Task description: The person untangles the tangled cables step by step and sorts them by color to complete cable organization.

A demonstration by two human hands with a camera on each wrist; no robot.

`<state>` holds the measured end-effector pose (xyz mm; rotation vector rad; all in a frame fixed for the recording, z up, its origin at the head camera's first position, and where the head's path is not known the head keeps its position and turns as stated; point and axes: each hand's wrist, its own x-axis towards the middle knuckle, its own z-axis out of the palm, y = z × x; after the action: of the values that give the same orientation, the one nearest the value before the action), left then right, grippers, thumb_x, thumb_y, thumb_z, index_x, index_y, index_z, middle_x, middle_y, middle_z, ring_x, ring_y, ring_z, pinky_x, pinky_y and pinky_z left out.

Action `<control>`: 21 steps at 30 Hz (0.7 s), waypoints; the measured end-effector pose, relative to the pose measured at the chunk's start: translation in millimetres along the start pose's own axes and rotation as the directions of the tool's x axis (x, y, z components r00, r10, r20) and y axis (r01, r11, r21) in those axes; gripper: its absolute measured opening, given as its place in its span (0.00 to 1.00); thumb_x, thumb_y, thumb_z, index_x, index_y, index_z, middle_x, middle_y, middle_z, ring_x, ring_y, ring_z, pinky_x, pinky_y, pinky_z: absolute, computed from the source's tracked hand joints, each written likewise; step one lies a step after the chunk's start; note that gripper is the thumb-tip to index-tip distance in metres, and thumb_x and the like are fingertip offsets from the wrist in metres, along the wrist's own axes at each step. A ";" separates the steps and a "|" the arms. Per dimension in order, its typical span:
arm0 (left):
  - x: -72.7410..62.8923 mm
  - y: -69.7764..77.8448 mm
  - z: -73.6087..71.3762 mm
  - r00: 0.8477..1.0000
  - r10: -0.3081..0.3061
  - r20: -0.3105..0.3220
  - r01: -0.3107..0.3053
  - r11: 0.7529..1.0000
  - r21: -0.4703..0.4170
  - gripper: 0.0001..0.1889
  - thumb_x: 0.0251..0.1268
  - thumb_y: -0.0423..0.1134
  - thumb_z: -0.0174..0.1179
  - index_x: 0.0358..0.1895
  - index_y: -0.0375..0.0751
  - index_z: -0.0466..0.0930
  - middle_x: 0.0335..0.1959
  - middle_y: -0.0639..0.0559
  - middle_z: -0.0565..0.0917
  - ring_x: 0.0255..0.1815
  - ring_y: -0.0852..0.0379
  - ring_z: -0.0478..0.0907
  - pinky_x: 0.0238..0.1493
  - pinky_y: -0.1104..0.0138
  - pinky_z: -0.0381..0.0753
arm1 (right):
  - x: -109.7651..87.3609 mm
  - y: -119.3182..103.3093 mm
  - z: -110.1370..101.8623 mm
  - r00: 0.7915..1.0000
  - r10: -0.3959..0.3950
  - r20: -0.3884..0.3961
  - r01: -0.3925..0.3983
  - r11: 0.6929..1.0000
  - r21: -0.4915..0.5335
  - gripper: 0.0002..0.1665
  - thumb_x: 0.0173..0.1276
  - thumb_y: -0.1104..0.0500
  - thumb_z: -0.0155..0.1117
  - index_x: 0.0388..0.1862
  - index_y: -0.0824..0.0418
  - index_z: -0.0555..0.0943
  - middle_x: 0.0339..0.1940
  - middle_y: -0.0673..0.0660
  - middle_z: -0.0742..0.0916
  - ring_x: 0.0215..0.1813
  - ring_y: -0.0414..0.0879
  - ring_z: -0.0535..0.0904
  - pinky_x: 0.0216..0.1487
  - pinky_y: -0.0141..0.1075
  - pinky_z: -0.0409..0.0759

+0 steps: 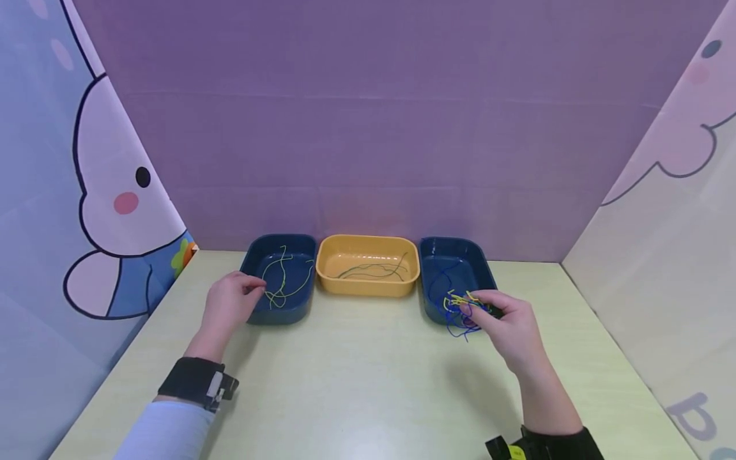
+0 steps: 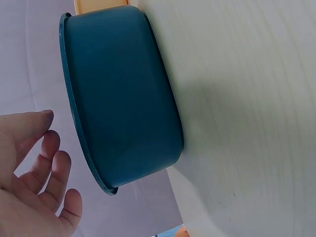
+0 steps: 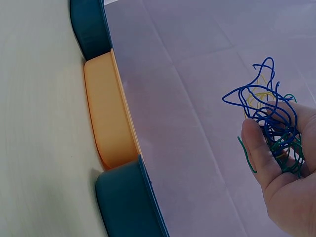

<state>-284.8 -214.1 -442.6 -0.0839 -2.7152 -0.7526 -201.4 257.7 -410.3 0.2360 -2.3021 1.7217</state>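
My left hand [image 1: 230, 303] is over the near left rim of the left dark blue bin [image 1: 285, 313], fingers loosely bent. In the left wrist view the thumb tip [image 2: 48, 116] stands just off the forefinger, with nothing visible between them. Yellow wires [image 1: 283, 276] lie curled in that bin. Over the near right edge of the right dark blue bin [image 1: 458, 248], my right hand [image 1: 508, 319] holds a tangled bundle of wires [image 3: 269, 111]. Blue strands dominate it, with yellow and green ones mixed in, and loose blue loops stick out past the fingertips.
Between the blue bins stands a yellow bin [image 1: 368, 287] with several greenish wires [image 1: 376, 271] in it. Some blue wire [image 1: 443, 276] shows inside the right bin. The pale table [image 1: 368, 383] meets a purple backdrop [image 1: 368, 128] behind the bins, with printed cloth panels at both sides.
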 end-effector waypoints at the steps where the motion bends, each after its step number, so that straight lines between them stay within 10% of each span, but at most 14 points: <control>1: 0.3 0.4 -0.4 1.000 0.001 -0.001 -0.001 1.000 -0.004 0.09 0.65 0.39 0.62 0.45 0.42 0.86 0.40 0.43 0.82 0.39 0.46 0.77 0.41 0.55 0.80 | 0.0 0.0 -0.1 1.000 0.000 0.000 0.000 1.000 -0.001 0.15 0.63 0.61 0.69 0.46 0.68 0.84 0.38 0.44 0.88 0.40 0.38 0.84 0.41 0.30 0.84; 10: 2.3 31.6 -14.4 0.995 0.043 -0.095 -0.061 0.979 -0.194 0.21 0.65 0.52 0.61 0.54 0.42 0.81 0.51 0.43 0.79 0.50 0.46 0.76 0.51 0.50 0.77 | -0.5 -0.6 0.1 1.000 -0.006 -0.001 0.006 1.000 -0.002 0.14 0.63 0.61 0.69 0.45 0.68 0.84 0.38 0.44 0.87 0.38 0.38 0.84 0.40 0.31 0.84; 21: -17.9 90.1 -28.1 0.981 0.139 -0.136 -0.189 0.847 -0.496 0.37 0.59 0.49 0.67 0.72 0.54 0.62 0.73 0.54 0.64 0.72 0.51 0.63 0.70 0.47 0.62 | -0.2 -0.7 0.7 1.000 -0.001 -0.017 0.001 1.000 -0.010 0.14 0.62 0.60 0.70 0.44 0.67 0.85 0.37 0.46 0.86 0.33 0.38 0.82 0.35 0.31 0.84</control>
<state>-247.0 -150.6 -381.3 -0.3863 -2.3119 -1.3601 -201.2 256.8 -410.0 0.2195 -2.2975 1.7042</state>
